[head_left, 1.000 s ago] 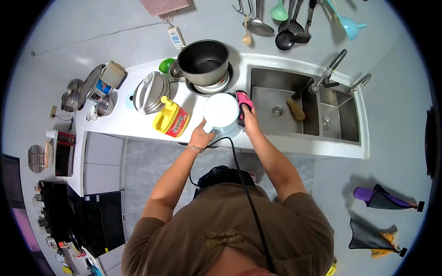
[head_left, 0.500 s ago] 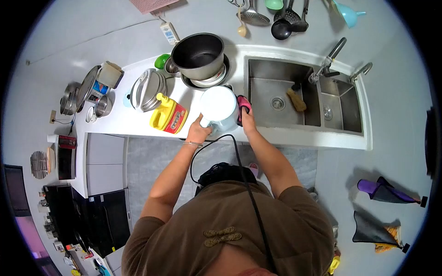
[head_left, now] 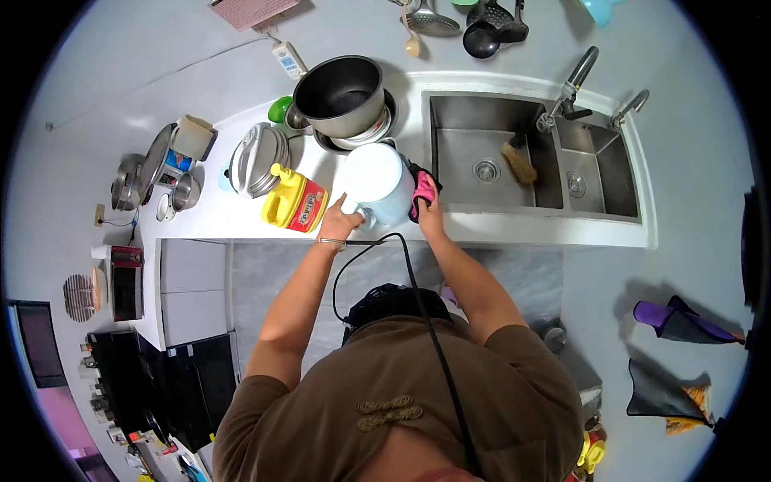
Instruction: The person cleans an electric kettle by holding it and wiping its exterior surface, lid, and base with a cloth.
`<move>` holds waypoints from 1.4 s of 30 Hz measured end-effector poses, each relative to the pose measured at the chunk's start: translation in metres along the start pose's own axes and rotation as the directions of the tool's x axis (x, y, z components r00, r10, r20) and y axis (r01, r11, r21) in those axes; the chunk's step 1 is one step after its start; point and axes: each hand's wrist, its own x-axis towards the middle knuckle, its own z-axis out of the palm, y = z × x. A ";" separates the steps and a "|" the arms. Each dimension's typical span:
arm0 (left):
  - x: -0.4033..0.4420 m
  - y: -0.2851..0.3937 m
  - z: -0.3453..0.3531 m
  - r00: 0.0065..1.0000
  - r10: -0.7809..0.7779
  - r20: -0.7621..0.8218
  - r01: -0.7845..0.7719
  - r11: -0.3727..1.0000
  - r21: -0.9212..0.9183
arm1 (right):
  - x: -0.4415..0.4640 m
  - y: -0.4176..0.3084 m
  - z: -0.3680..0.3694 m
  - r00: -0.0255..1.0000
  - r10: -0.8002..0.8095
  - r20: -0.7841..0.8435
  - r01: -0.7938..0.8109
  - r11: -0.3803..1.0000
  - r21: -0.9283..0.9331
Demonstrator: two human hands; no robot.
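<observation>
In the head view, the jug is held at the table's front edge, left hand curled at its handle side, right hand closed on a pink cloth at its other side; whether it is lifted can't be told. More cloth is exposed than half a second ago, two-handed hold unchanged, so handling is judged unfinished.

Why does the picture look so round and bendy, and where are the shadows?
Head view: probably a wide lens, since the corners are black and the long white countertop curves; head view: shadows on the pale grey wall, beside the hanging purple-and-grey cloth.
</observation>
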 end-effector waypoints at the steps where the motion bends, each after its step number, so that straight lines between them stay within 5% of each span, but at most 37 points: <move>1: 0.007 -0.004 -0.003 1.000 0.003 0.002 -0.003 0.999 0.047 | 0.003 -0.015 -0.001 1.000 -0.003 0.021 0.004 0.999 -0.044; 2: 0.010 -0.011 -0.004 1.000 -0.002 0.009 0.001 0.995 0.096 | 0.003 -0.030 -0.004 1.000 0.007 0.011 -0.006 0.999 -0.040; 4: 0.011 -0.001 -0.009 0.999 -0.048 0.008 0.048 0.999 0.011 | 0.018 -0.061 -0.010 0.873 0.484 -0.054 -0.484 0.875 0.023; 6: 0.021 -0.005 -0.015 0.991 -0.123 0.051 0.132 0.961 -0.242 | 0.035 -0.039 -0.012 0.858 0.505 -0.093 -0.497 0.862 0.099; 8: 0.016 0.005 -0.019 0.985 -0.161 0.064 0.173 0.913 -0.369 | 0.044 -0.029 -0.014 0.890 0.453 -0.045 -0.410 0.840 0.357; 10: 0.013 0.013 -0.020 0.971 -0.211 0.115 0.240 0.828 -0.507 | 0.047 -0.073 -0.009 0.937 0.341 -0.068 -0.303 0.896 0.324; 13: 0.011 0.016 -0.017 0.965 -0.236 0.113 0.261 0.834 -0.486 | 0.066 -0.087 0.010 0.958 0.248 0.145 -0.266 0.956 0.121; 16: 0.018 0.016 -0.014 0.965 -0.233 0.119 0.262 0.833 -0.487 | 0.047 -0.140 0.045 0.955 -0.210 0.209 0.168 0.965 0.201; 18: 0.023 0.015 -0.014 0.958 -0.254 0.135 0.286 0.805 -0.520 | 0.029 -0.159 0.057 0.925 -0.326 0.193 0.375 0.863 -0.339; 19: 0.026 0.012 -0.016 0.955 -0.264 0.136 0.295 0.792 -0.534 | 0.025 -0.151 0.057 0.894 -0.396 0.210 0.445 0.841 -0.309; 24: 0.033 -0.001 -0.029 0.952 -0.271 0.142 0.294 0.678 -0.674 | 0.012 -0.089 0.023 0.864 -0.415 0.285 0.503 0.696 -0.512; 30: 0.028 0.025 -0.022 0.944 -0.305 0.125 0.319 0.749 -0.581 | -0.003 -0.069 -0.008 0.923 -0.279 0.266 0.378 0.794 -0.476; 36: 0.039 0.020 -0.020 0.946 -0.284 0.153 0.321 0.787 -0.527 | 0.016 -0.131 0.043 0.814 -0.447 0.370 0.574 0.713 -0.402; 42: 0.047 0.021 -0.025 0.929 -0.330 0.168 0.362 0.718 -0.595 | 0.013 -0.070 0.021 0.775 -0.507 0.377 0.631 0.648 -0.427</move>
